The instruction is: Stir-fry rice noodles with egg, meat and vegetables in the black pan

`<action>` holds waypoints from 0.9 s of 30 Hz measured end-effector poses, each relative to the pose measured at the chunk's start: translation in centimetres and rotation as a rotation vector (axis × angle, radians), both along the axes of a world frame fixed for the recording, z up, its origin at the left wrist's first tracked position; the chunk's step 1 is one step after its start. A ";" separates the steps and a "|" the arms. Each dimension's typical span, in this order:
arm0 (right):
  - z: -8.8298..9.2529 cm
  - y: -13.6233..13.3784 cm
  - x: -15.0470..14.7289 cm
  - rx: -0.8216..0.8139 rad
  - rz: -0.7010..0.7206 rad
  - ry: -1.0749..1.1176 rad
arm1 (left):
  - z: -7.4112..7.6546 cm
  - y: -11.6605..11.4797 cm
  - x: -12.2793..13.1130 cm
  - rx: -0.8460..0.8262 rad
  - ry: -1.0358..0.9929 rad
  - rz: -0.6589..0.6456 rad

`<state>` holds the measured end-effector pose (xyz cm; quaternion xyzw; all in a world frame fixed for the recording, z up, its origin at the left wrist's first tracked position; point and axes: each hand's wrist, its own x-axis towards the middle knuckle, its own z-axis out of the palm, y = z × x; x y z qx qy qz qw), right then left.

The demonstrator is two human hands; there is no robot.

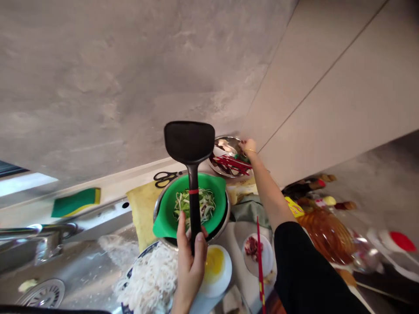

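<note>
My left hand is wrapped round the handle of a black spatula, held upright with its blade at the top. Behind the handle, a green colander holds bean sprouts and cut greens, set in a metal bowl. My right arm stretches to the back, where my right hand is at the far-right side of a steel basin. Its fingers are curled in; what they grip, if anything, is too small to make out. Red chopsticks lie in that basin.
White noodles fill a plate beside the sink. Near my left wrist stands a bowl of beaten egg. Chopsticks cross a small plate of raw meat. Scissors lie behind the colander; bottles stand at right.
</note>
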<state>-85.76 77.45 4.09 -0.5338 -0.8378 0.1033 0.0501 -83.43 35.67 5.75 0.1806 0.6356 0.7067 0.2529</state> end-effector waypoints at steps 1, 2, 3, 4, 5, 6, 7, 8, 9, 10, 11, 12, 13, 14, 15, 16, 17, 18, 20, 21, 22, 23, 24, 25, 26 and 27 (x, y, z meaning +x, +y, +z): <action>0.9 -0.4 0.8 0.036 -0.006 0.068 | 0.3 0.0 0.7 0.045 -0.008 -0.022; 1.7 -0.9 1.7 0.084 -0.009 0.165 | 0.6 0.0 1.5 0.089 -0.003 -0.045; 2.5 -1.7 2.7 0.141 -0.010 0.289 | 0.8 -0.1 2.4 0.122 0.018 -0.077; 3.2 -2.7 3.9 0.200 -0.008 0.432 | 1.1 -0.2 3.3 0.135 0.055 -0.112; 4.1 -4.1 5.3 0.251 0.005 0.579 | 1.4 -0.5 4.2 0.133 0.091 -0.156; 5.0 -5.8 6.9 0.291 0.028 0.714 | 1.8 -0.8 5.3 0.121 0.119 -0.198; 6.0 -8.0 8.7 0.320 0.059 0.839 | 2.2 -1.2 6.5 0.107 0.137 -0.230; 7.1 -10.5 10.9 0.334 0.094 0.952 | 2.7 -1.6 7.9 0.095 0.144 -0.247; 8.2 -13.5 13.4 0.339 0.123 1.047 | 3.1 -2.1 9.4 0.088 0.145 -0.250; 9.4 -16.8 16.2 0.333 0.126 1.127 | 3.5 -2.8 11.1 0.082 0.151 -0.250; 10.6 -20.5 19.3 0.317 0.094 1.195 | 3.9 -3.5 13.1 0.073 0.166 -0.258; 11.7 -24.4 22.7 0.307 0.038 1.240 | 4.2 -4.4 15.2 0.060 0.188 -0.271; 12.6 -28.3 26.3 0.317 -0.042 1.270 | 4.4 -5.3 17.4 0.044 0.217 -0.291; 13.3 -32.1 30.1 0.358 -0.130 1.293 | 4.5 -6.3 19.8 0.024 0.250 -0.312; 13.8 -35.8 34.0 0.384 -0.183 1.274 | 4.5 -7.4 22.3 0.002 0.287 -0.332; 13.9 -39.2 38.0 0.427 -0.245 1.237 | 4.4 -8.5 24.9 -0.017 0.322 -0.356; 13.8 -42.3 41.9 0.479 -0.327 1.209 | 4.2 -9.6 27.5 -0.030 0.350 -0.386; 13.5 -45.1 45.7 0.531 -0.414 1.190 | 3.9 -10.6 30.1 -0.038 0.369 -0.425; 12.2 -49.5 52.8 0.630 -0.600 1.160 | 3.0 -12.1 35.2 -0.042 0.368 -0.528; 11.3 -51.2 55.9 0.667 -0.687 1.137 | 2.4 -12.6 37.5 -0.043 0.352 -0.585; 10.3 -52.7 58.7 0.688 -0.766 1.106 | 1.7 -12.9 39.8 -0.047 0.334 -0.642; 9.3 -54.0 61.0 0.689 -0.831 1.068 | 0.9 -13.0 41.8 -0.055 0.325 -0.693; 8.2 -55.0 63.0 0.670 -0.878 1.027 | 0.1 -13.0 43.7 -0.067 0.330 -0.738; 7.2 -55.8 64.6 0.634 -0.906 0.983 | -0.7 -12.9 45.3 -0.083 0.354 -0.781; 6.3 -56.4 66.0 0.585 -0.913 0.939 | -1.4 -12.6 46.8 -0.102 0.392 -0.820; 5.4 -56.9 67.0 0.531 -0.902 0.894 | -2.1 -12.3 48.0 -0.123 0.441 -0.855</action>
